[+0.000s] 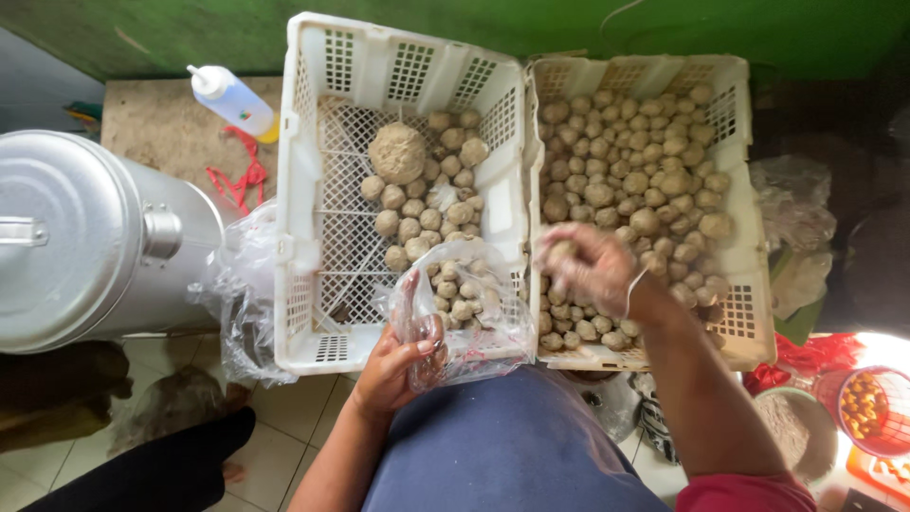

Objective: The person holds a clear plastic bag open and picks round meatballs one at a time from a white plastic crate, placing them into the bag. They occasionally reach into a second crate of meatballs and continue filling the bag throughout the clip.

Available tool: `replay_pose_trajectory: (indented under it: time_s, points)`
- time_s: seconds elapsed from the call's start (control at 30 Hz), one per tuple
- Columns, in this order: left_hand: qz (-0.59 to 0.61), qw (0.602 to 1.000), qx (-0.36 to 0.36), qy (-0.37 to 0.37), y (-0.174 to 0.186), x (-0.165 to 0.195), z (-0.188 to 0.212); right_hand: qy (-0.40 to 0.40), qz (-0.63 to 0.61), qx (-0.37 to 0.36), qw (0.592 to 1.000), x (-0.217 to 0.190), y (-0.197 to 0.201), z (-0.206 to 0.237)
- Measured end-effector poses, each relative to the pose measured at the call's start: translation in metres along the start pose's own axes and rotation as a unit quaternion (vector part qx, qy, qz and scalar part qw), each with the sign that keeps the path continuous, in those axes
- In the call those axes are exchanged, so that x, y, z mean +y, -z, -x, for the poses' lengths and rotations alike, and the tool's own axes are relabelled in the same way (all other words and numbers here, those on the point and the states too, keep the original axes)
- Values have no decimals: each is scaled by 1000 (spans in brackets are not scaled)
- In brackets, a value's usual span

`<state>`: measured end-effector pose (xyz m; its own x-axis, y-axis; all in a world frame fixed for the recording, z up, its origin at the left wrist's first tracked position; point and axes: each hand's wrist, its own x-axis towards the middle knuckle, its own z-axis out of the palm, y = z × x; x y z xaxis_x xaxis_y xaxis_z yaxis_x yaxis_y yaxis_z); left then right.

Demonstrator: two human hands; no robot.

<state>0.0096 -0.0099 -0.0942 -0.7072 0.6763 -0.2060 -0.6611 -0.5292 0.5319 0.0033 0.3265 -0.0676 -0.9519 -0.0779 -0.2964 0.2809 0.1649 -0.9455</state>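
Plastic bag (464, 303) against crate rim (524, 190)

Large silver metal pot with lid (71, 237) lies at far left. White plastic squeeze bottle with yellow base (230, 100) rests on a brown stone slab (156, 123), red string (245, 178) just beside it. Crumpled clear plastic sheet (794, 204) lies at right edge. Lower right: red mesh basket of small orange pieces (870, 408) and a round bowl of grey-brown powder (796, 431). Pale tiled floor (275, 446) below; green wall (455, 24) behind.
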Motion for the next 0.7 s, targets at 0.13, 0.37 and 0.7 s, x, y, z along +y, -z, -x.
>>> replay_pose_trajectory:
  time_s: [0.13,0.37,0.7]
  points:
    - [-19,1000,12,-3,-5,-1,2,-24,88,-214,973,17,-89,-17]
    - [-46,996,68,-21,-8,-7,-1,226,241,-18,944,28,-95,-12]
    - [-11,999,29,-20,-2,-6,-1,-154,562,70,809,61,67,-15]
